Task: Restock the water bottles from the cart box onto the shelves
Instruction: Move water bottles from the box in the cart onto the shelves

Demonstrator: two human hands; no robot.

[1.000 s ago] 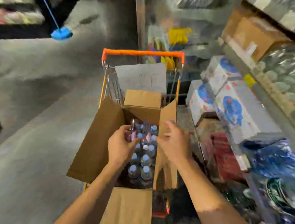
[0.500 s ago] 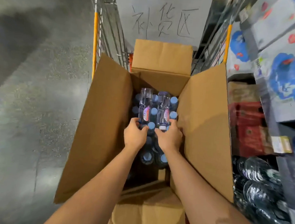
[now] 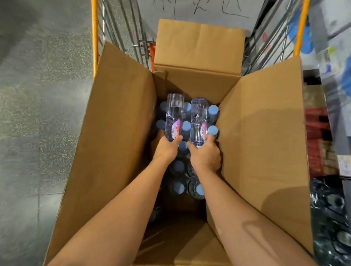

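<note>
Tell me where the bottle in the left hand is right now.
In the head view the left bottle lies above the capped bottles in the box, left of centre, beside the right hand's bottle, gripped by the left hand.

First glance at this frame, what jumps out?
Two hands deep in the open box in the cart: left hand and right hand each grip a clear bottle lying over the blue caps of upright ones. Above, a grey sign with handwriting.
</note>
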